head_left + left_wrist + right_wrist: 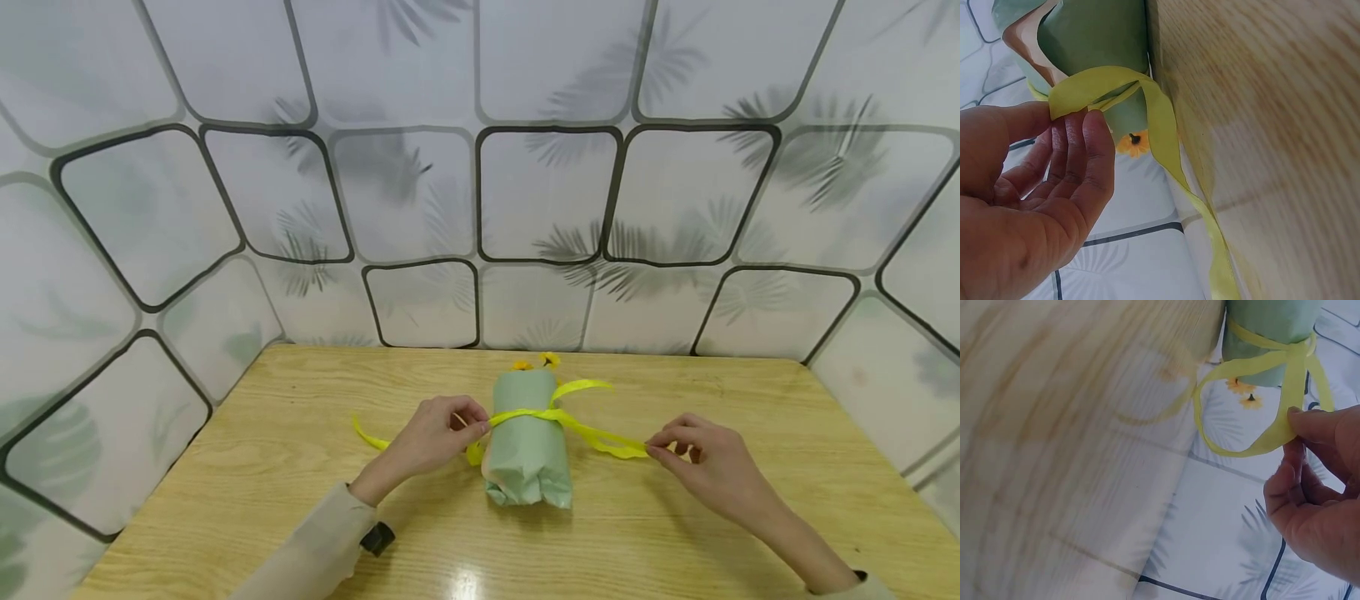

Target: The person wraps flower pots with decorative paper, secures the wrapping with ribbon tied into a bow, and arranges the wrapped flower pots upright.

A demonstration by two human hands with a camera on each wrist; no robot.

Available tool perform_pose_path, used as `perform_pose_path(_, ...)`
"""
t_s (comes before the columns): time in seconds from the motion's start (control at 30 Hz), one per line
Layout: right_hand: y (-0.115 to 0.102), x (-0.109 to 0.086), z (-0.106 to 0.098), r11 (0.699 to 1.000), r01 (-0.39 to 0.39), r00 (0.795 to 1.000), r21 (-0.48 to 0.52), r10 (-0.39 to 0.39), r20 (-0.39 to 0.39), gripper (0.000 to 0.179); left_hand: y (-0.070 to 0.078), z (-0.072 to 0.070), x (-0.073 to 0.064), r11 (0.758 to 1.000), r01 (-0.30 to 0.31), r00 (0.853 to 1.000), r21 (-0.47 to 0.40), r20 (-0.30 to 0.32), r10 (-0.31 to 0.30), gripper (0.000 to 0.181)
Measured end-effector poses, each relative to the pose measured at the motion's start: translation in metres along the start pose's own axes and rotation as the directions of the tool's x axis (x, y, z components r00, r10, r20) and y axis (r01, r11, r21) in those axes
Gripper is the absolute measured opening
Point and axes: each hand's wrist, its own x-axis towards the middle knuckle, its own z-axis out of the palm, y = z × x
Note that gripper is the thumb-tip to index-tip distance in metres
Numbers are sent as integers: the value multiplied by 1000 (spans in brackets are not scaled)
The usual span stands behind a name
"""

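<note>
A bundle in pale green wrapping paper (531, 458) lies on the table, with yellow-orange flowers (551, 359) poking out at its far end. Round its middle runs a yellow ribbon (592, 433), crossed over on top. My left hand (431, 437) pinches the ribbon close against the bundle's left side; in the left wrist view the ribbon (1100, 87) loops over the fingertips and trails down. Out to the right, my right hand (708, 462) pinches a doubled length of ribbon between thumb and forefinger. That length forms a loop (1241, 450) in the right wrist view.
The wooden table (285, 500) reaches back to a patterned curtain (420, 200) that also closes in both sides. One loose ribbon tail (367, 435) lies left of the bundle, behind my left wrist. A dark square object (377, 539) sits at the left sleeve's cuff.
</note>
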Motion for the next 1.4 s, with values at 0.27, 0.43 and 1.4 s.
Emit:
perform_pose_path(0.27, 4, -1, -3, 1000, -11, 1000, 15, 11, 20, 28, -1, -1, 0, 1000, -11, 1000, 8, -2, 11, 13)
perform_pose_path(0.43, 6, -1, -6, 1000, -13, 1000, 14, 13, 20, 31, -1, -1, 0, 1000, -6, 1000, 7, -5, 6, 12)
perform_pose_path(1.4, 29, -7, -29, 977, -202, 979, -66, 204, 18, 26, 0, -2, -1, 1000, -13, 1000, 6, -3, 13, 14)
